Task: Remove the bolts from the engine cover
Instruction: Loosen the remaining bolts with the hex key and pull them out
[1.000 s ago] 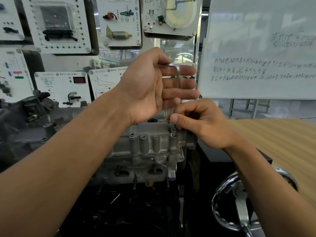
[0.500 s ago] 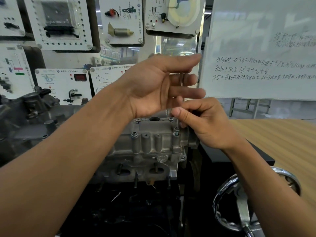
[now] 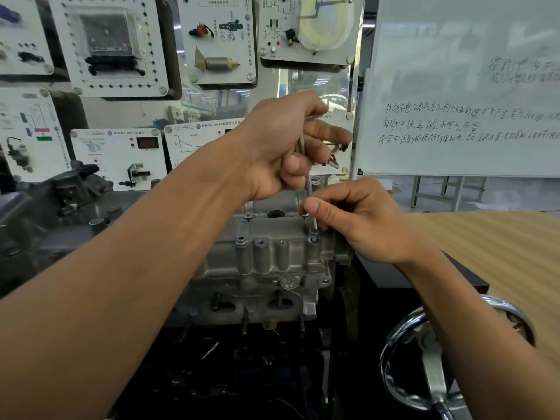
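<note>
**Cover** [image 3: 272,256]: grey cast metal, on top of the engine in front of us, left of the desk [image 3: 500,253].

**Bolts:** we count four heads seated in the cover: front left [image 3: 241,239], rear left [image 3: 248,218], lower right [image 3: 326,281] and front right [image 3: 314,238]. No loose bolt is in view.

**Key** [image 3: 309,189]: thin bent hex key, near upright, tip down at the front right bolt. Fingers partly hide the tip, so we cannot tell whether it sits in the socket.

**Left grip** [image 3: 285,153]: closed round the key's upper bend.

**Right grip** [image 3: 360,222]: thumb and fingers pinch the shaft just above that bolt.

**Progress:** we judge the task to be at an early stage. One bolt is being worked and is not yet out. The other three look untouched, so every bolt we see is left to remove.
</note>
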Available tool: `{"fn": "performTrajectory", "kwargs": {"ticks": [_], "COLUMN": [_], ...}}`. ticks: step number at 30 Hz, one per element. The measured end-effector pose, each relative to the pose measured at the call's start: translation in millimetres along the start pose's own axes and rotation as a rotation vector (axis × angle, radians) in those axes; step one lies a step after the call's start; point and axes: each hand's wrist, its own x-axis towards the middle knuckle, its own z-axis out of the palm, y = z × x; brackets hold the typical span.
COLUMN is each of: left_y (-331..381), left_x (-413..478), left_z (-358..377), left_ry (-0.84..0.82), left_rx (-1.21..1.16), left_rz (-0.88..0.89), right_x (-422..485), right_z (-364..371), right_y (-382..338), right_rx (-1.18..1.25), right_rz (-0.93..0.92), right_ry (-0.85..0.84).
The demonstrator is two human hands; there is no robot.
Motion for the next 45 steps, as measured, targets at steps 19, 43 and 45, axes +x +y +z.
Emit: {"fn": "performTrajectory", "kwargs": {"ticks": [19,43,45], "left_y": [-24.4,-10.9,-14.6], "left_x": [-9.0,0.4,-1.7], "left_z": [14.5,-4.0,-9.6], "left_ry": [-0.247,0.067,-0.040], "left_rx": [-0.357,0.043,-0.069], "left_rz": [0.212,0.106,0.102], "right_x": [-2.3,2.7,1.8], "right_z": [-6.3,2.4,1.6], "right_y": [3.9,-7.7,-7.4], "right_rx": [0.160,0.115,0.113], "right_rz": [0.001,-0.049,-0.054], "right_ry": [0.019,0.003,0.004]}}
